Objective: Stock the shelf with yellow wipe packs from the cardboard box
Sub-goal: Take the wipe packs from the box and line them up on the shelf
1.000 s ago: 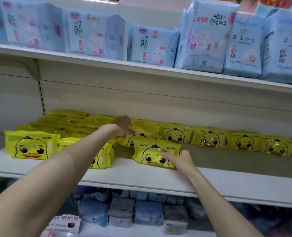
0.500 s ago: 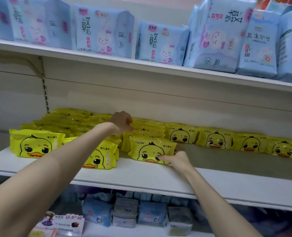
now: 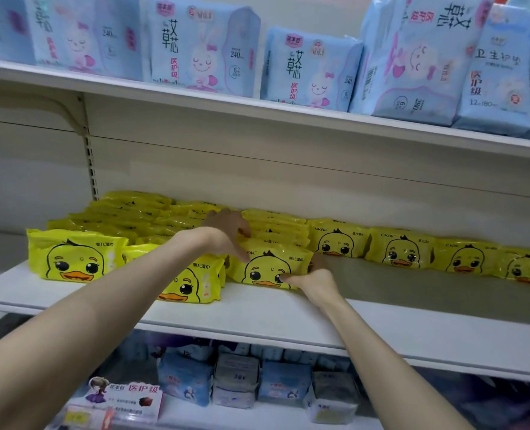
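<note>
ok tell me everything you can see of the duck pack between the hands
The yellow wipe pack is a glossy, crinkled plastic pouch printed with a cartoon duck face, orange beak and CKOK lettering. It stands face forward on the white shelf, beside a similar pack and before a stacked row. The left hand grips its top left corner; the right hand pinches its lower right end.

The shelf (image 3: 412, 324) is bare across the right half of the frame, in front of a single back row (image 3: 403, 249) of packs. Left and centre are packed front to back with stacks (image 3: 127, 218). There the left hand (image 3: 226, 231) and right hand (image 3: 316, 283) grip one pack (image 3: 270, 268). An open gap runs under the upper shelf (image 3: 288, 117).
</note>
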The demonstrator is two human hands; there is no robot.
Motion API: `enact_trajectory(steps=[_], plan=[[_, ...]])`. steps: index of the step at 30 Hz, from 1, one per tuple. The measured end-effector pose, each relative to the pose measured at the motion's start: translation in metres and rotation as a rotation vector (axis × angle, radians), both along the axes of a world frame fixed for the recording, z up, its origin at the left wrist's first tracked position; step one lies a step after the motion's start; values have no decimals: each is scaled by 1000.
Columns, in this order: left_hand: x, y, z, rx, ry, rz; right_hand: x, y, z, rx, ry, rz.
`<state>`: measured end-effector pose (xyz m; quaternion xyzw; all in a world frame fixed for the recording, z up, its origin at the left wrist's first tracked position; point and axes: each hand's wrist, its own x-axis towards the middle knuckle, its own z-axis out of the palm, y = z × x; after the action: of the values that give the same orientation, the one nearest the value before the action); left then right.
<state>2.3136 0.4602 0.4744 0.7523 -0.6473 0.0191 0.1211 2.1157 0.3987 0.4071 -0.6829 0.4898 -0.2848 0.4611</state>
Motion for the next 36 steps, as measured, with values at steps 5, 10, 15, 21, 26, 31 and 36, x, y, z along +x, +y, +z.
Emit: enact_trajectory(steps=[5,10,15,21,26,31,36], plan=[[1,-4,-1,-6,-34,5,1,-1,-8,-46,64,31],[-2,-7,-4,-41,-52,34,4,-1,-9,-105,41,2],[-5,-2,-3,-55,-15,40,-1,2,-11,-187,-61,-21],[-20,23,3,-179,232,-39,-25,7,-2,-210,-38,-48],[-58,47,2,-229,326,-120,-50,31,0,-289,-110,0],[-103,72,-15,-238,495,-150,-87,55,-7,-302,-194,35],[-147,105,-51,-212,636,-137,-131,78,-29,-248,-247,11]])
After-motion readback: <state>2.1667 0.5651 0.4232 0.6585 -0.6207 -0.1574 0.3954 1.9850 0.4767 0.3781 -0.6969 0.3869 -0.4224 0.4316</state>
